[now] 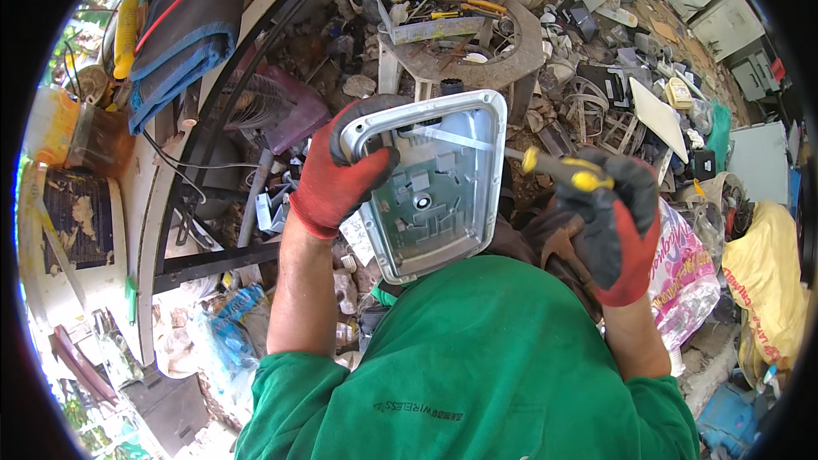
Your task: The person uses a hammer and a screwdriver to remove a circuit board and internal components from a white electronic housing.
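Observation:
A metal device housing, shallow and tray-shaped with rounded corners, is tilted up in front of my chest. Its inside shows raised ribs and a grey sealing rim. My left hand, in a red and black work glove, is closed round the housing's left edge, thumb over the rim. In my gloved right hand is a screwdriver with a yellow and dark handle, pointing left. Its shank reaches toward the housing's upper right rim; a pale strip crosses the inside there, and whether the tip touches anything I cannot tell.
Ahead stands a worn stool with a ring-shaped top, bearing a grey crate of hand tools. Scrap and electronics cover the ground to the right, with a white panel and a yellow bag. A curved table frame runs along my left.

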`<control>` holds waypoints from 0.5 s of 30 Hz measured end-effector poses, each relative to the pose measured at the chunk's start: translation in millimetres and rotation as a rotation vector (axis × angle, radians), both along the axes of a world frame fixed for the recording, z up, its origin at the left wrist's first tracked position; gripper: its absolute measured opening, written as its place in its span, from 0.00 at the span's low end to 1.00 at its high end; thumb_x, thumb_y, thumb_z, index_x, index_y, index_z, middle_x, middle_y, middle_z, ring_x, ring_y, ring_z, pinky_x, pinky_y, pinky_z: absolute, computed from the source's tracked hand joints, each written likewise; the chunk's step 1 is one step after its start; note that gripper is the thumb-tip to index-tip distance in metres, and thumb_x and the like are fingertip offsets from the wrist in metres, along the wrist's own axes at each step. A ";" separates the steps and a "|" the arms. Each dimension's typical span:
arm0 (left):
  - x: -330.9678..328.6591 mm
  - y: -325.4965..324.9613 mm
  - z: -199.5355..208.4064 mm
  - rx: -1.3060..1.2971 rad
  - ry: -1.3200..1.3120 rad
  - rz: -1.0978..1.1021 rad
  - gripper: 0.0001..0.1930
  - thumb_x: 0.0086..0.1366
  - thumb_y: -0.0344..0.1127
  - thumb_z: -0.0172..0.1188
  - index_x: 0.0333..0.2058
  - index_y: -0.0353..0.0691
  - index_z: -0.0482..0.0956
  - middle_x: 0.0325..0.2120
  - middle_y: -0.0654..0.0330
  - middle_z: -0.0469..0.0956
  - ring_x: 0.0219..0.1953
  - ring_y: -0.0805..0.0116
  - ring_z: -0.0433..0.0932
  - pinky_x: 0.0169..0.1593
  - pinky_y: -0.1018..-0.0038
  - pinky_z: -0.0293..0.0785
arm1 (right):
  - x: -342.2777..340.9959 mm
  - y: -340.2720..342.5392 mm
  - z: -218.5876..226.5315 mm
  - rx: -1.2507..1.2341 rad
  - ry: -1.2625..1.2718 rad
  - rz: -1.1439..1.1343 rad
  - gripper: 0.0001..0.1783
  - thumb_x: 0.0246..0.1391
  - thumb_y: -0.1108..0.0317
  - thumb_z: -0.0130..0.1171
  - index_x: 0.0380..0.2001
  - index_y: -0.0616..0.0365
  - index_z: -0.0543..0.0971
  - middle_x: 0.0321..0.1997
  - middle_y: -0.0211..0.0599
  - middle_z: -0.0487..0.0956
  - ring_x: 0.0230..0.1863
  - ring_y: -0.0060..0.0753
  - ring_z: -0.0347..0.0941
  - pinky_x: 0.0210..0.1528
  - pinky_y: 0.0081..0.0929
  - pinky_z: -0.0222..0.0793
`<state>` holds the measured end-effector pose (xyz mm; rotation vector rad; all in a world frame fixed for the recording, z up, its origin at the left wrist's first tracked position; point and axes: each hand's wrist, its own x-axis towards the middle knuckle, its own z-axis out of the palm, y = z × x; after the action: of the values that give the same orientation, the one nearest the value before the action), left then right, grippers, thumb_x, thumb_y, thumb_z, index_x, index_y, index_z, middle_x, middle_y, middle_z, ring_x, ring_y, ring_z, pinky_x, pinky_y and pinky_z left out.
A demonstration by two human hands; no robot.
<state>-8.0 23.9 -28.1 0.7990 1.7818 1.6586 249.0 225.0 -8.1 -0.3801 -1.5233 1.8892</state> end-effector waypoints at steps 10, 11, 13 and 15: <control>12.5 8.9 14.9 -0.097 0.071 0.108 0.23 0.54 0.26 0.70 0.51 0.34 0.80 0.38 0.61 0.85 0.37 0.77 0.80 0.42 0.76 0.78 | -4.6 -14.1 -0.3 0.945 -0.017 -0.089 0.30 0.48 0.85 0.63 0.56 0.68 0.69 0.54 0.56 0.78 0.55 0.54 0.78 0.57 0.42 0.76; 15.8 10.1 18.1 -0.116 0.058 0.131 0.23 0.54 0.27 0.70 0.50 0.34 0.80 0.37 0.61 0.85 0.36 0.77 0.80 0.42 0.76 0.78 | -4.2 -14.0 1.5 0.968 -0.024 -0.074 0.31 0.46 0.85 0.64 0.56 0.68 0.70 0.53 0.56 0.79 0.55 0.55 0.78 0.57 0.42 0.76; 18.2 10.4 19.6 -0.156 0.059 0.133 0.23 0.56 0.26 0.71 0.52 0.35 0.80 0.38 0.63 0.84 0.37 0.78 0.79 0.43 0.78 0.77 | -3.6 -15.7 3.3 0.981 0.016 -0.072 0.29 0.46 0.86 0.65 0.54 0.68 0.71 0.53 0.56 0.79 0.55 0.55 0.79 0.57 0.41 0.76; 19.5 12.9 21.2 -0.148 0.024 0.146 0.23 0.56 0.27 0.72 0.51 0.35 0.80 0.38 0.63 0.84 0.37 0.78 0.79 0.42 0.78 0.77 | -5.9 -17.7 7.8 1.025 0.004 -0.071 0.28 0.45 0.86 0.65 0.52 0.68 0.73 0.53 0.56 0.79 0.55 0.55 0.79 0.57 0.41 0.76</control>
<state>11.5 36.7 -6.9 0.6388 1.9949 1.5907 243.1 207.3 -0.3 0.0487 -2.1818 0.8474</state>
